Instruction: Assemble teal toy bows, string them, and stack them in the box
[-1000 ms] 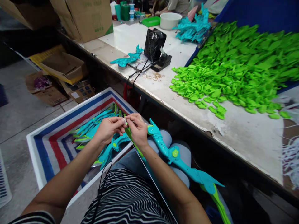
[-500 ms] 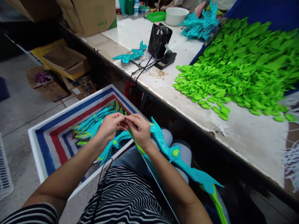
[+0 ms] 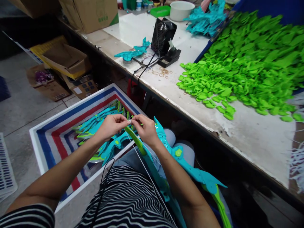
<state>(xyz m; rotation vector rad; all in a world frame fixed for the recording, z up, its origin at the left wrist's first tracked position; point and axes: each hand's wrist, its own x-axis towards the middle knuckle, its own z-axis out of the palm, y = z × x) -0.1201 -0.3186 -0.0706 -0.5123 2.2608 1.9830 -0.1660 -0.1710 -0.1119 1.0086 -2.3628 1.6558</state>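
Observation:
My left hand and my right hand meet over my lap, each with thumb and fingers pinched on a white string. Just beneath them is the tip of a green limb, part of a turquoise-and-green toy bow. Its string runs from the tip down to the lower right, and my right forearm hides part of the bow. Across my knees lies a second turquoise bow piece with a green hexagon and a green limb at its lower end.
At my left stands a white-rimmed crate with striped lining, holding several similar bows. The table carries a black fan, rubber bands, a turquoise part and a heap of green pieces. Cardboard boxes stand on the floor.
My hands have drawn slightly apart, and a short piece of string shows between the fingertips. The green limb and its string have come into clearer view below them.

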